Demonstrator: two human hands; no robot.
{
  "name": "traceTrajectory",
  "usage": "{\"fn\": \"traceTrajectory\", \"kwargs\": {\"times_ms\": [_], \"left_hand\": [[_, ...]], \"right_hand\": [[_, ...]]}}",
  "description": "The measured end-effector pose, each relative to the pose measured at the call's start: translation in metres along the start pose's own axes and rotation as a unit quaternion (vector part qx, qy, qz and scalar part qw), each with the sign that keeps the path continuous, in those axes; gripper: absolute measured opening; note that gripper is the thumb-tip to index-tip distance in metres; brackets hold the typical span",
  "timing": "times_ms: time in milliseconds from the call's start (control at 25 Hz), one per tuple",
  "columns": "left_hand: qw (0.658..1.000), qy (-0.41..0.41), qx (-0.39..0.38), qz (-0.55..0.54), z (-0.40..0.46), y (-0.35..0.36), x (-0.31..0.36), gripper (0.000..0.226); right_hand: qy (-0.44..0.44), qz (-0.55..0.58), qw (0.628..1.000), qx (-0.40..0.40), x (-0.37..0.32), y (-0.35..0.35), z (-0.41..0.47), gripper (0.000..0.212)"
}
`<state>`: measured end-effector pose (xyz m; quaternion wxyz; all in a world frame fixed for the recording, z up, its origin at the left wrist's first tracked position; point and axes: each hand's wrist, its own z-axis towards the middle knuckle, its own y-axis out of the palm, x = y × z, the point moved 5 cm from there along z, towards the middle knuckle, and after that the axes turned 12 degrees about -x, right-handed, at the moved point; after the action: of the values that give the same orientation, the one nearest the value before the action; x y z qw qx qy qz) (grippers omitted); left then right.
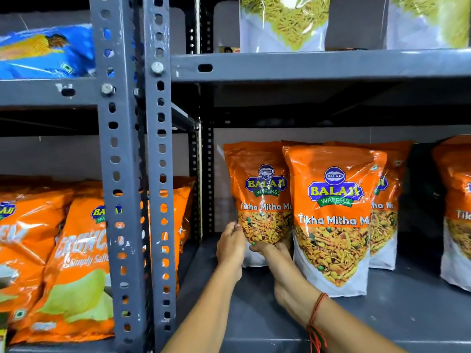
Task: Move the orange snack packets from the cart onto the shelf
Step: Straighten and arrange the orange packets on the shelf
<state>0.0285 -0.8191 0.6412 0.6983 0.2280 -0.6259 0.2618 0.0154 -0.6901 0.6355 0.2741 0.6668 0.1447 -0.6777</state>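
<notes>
An orange Tikha Mitha Mix packet (260, 189) stands upright at the left end of the grey shelf (254, 317). My left hand (230, 247) grips its lower left edge. My right hand (274, 253) presses its bottom front, fingers partly hidden behind the neighbouring packet. To the right stands a second orange packet (334, 215), closer to me, with a third (384, 212) behind it. Another orange packet (456, 212) is cut off by the right frame edge. The cart is out of view.
Slotted grey uprights (119, 174) split the rack. Orange chip bags (76, 263) fill the left bay. Above are a blue bag (46, 52) and clear bags of yellow-green sev (283, 24). A dark gap (420, 200) separates the third packet from the cut-off one.
</notes>
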Motion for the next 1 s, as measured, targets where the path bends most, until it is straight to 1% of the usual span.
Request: {"fn": "traceTrajectory", "kwargs": {"times_ms": [40,160,200,240,320,360,400,440,480,520,560,600,640,680,720,760,800,840,880,920,960,1000], "left_hand": [[1.000,-0.001,-0.003,0.001,0.001,0.001,-0.001,0.037],[1.000,-0.003,-0.012,-0.007,0.004,0.004,-0.002,0.036],[1.000,-0.001,-0.015,-0.014,0.004,0.004,-0.002,0.035],[1.000,0.002,-0.015,-0.023,0.002,0.004,-0.002,0.035],[1.000,0.011,-0.003,-0.024,-0.005,0.001,0.003,0.036],[0.999,0.030,0.019,-0.002,-0.012,-0.002,0.008,0.037],[0.996,0.067,0.053,0.025,-0.022,-0.006,0.016,0.038],[0.988,0.124,0.087,0.036,-0.035,-0.010,0.025,0.036],[0.976,0.192,0.103,0.029,-0.050,-0.010,0.034,0.034],[0.963,0.250,0.095,0.021,-0.065,-0.006,0.043,0.032],[0.955,0.288,0.066,0.024,-0.076,0.002,0.047,0.030],[0.952,0.303,0.018,0.040,-0.084,0.013,0.047,0.030],[0.954,0.291,-0.042,0.055,-0.090,0.027,0.044,0.032],[0.957,0.261,-0.110,0.065,-0.094,0.041,0.039,0.040],[0.957,0.219,-0.175,0.072,-0.096,0.055,0.032,0.053],[0.955,0.174,-0.228,0.079,-0.097,0.066,0.024,0.066],[0.950,0.138,-0.268,0.088,-0.095,0.074,0.018,0.075],[0.944,0.113,-0.293,0.096,-0.094,0.081,0.014,0.083],[0.942,0.099,-0.304,0.102,-0.092,0.085,0.011,0.090],[0.943,0.092,-0.300,0.108,-0.090,0.087,0.009,0.096],[0.947,0.088,-0.288,0.111,-0.089,0.087,0.007,0.101],[0.951,0.087,-0.272,0.115,-0.088,0.088,0.007,0.102]], "right_hand": [[-0.001,0.006,1.000,0.001,0.000,0.000,-0.001,0.030],[-0.006,0.002,1.000,-0.004,-0.001,0.001,-0.002,0.018],[-0.013,-0.011,1.000,-0.010,-0.001,0.002,-0.003,0.021],[-0.034,-0.035,0.999,-0.015,-0.003,0.004,-0.005,0.031],[-0.090,-0.105,0.990,-0.022,-0.010,0.007,-0.014,0.070],[-0.118,-0.122,0.985,-0.043,-0.014,0.008,-0.025,0.081],[-0.144,-0.123,0.979,-0.073,-0.017,0.009,-0.037,0.083],[-0.184,-0.130,0.970,-0.096,-0.021,0.006,-0.049,0.078],[-0.243,-0.138,0.955,-0.098,-0.028,-0.004,-0.061,0.068],[-0.312,-0.143,0.936,-0.080,-0.038,-0.020,-0.075,0.058],[-0.379,-0.147,0.912,-0.047,-0.049,-0.041,-0.088,0.051],[-0.427,-0.147,0.892,0.001,-0.058,-0.068,-0.097,0.050],[-0.447,-0.138,0.883,0.049,-0.065,-0.098,-0.100,0.054],[-0.445,-0.132,0.881,0.090,-0.069,-0.126,-0.097,0.060],[-0.428,-0.142,0.885,0.116,-0.072,-0.152,-0.093,0.067],[-0.394,-0.174,0.895,0.112,-0.073,-0.170,-0.084,0.075],[-0.342,-0.216,0.911,0.075,-0.071,-0.183,-0.073,0.079],[-0.275,-0.251,0.928,0.008,-0.066,-0.193,-0.062,0.079],[-0.202,-0.282,0.935,-0.072,-0.056,-0.197,-0.052,0.077],[-0.139,-0.314,0.930,-0.133,-0.047,-0.198,-0.047,0.075],[-0.099,-0.348,0.918,-0.163,-0.040,-0.199,-0.043,0.075],[-0.086,-0.373,0.908,-0.168,-0.035,-0.201,-0.041,0.075]]}}
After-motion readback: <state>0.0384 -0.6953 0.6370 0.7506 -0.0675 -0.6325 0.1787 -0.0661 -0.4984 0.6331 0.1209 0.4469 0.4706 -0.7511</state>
